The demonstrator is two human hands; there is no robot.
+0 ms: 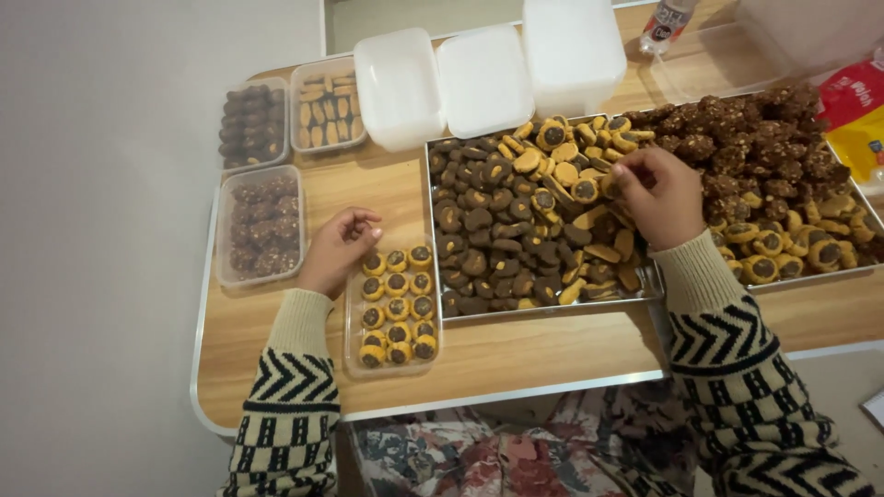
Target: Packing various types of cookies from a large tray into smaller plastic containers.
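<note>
Nearest the desk point(516, 354) edge, a clear box point(394, 364) holds rows of yellow cookies with dark centres. Touching its upper left corner, the left hand point(336, 250) rests loosely curled, holding nothing that shows. Beyond, the right hand point(658, 195) reaches into a metal tray point(543, 308) of dark and yellow cookies, fingertips pinched over a yellow one; whether it grips it I cannot tell. A second tray point(810, 274) lies to the right. Farther back stand filled clear boxes point(261, 225), white lidded tubs point(483, 78) and a bottle point(665, 23).
</note>
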